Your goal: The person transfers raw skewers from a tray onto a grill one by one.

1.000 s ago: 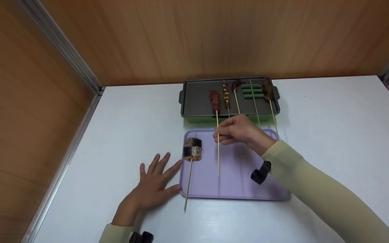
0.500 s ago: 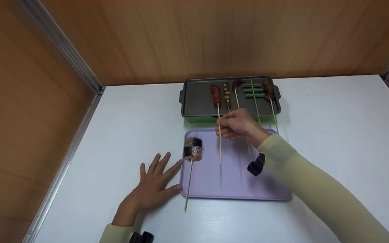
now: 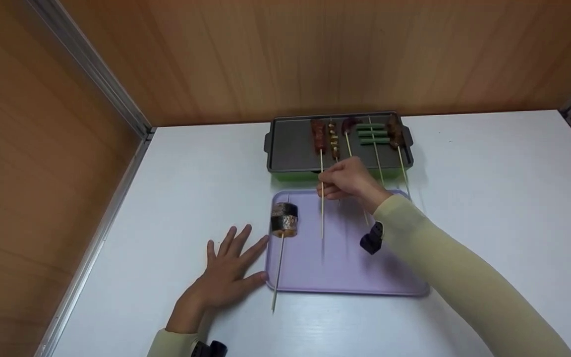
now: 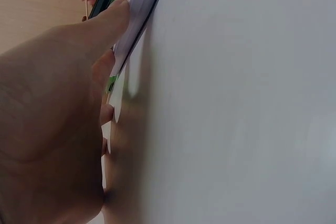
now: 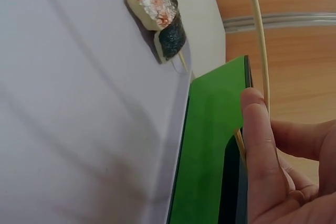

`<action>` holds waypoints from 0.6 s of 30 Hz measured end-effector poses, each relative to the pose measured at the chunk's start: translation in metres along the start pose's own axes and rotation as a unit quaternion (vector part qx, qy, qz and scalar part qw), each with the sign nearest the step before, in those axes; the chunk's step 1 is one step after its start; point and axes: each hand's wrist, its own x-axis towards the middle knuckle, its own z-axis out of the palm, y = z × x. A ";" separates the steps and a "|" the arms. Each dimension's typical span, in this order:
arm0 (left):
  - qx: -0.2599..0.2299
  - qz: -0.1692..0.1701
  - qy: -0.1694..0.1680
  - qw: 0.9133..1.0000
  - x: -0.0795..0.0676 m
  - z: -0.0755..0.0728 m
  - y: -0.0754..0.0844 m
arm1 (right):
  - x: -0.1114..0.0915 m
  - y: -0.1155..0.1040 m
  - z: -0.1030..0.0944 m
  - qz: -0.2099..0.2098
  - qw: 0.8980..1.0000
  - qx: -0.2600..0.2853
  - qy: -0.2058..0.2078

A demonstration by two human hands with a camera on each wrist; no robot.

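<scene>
My right hand (image 3: 347,181) pinches the wooden stick of a red meat skewer (image 3: 318,136) between thumb and fingers. The skewer's meat end is over the black grill plate (image 3: 290,144), left of a thin skewer of small yellowish and brown pieces (image 3: 334,139). In the right wrist view the pinched stick (image 5: 258,30) runs up past the fingertips. My left hand (image 3: 226,277) lies spread on the table, its thumb and index fingertip at the left edge of the purple tray (image 3: 355,277). On that tray lies a thick skewer wrapped in dark bands (image 3: 284,219), its stick jutting over the front rim.
Further right on the grill are a dark red skewer (image 3: 349,125), a green vegetable skewer (image 3: 372,134) and a brown meat skewer (image 3: 394,133). Their sticks overhang its front. The grill has a green base (image 5: 210,108). A wooden wall (image 3: 246,59) rises behind the table.
My right hand has moved slightly away from me, carrying the red meat skewer further onto the grill, level with the skewer beside it. The left hand has stayed put.
</scene>
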 end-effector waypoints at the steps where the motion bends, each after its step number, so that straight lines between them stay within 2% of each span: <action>1: -0.003 0.001 0.000 1.000 0.000 0.000 0.000 | 0.000 0.000 0.000 0.002 1.000 0.003 0.000; 7: -0.014 0.006 -0.003 1.000 0.000 0.000 0.000 | -0.001 0.000 0.000 0.005 1.000 0.001 -0.003; 18: -0.013 0.013 0.001 1.000 0.000 0.000 0.000 | -0.005 -0.002 0.000 -0.004 0.999 -0.049 0.000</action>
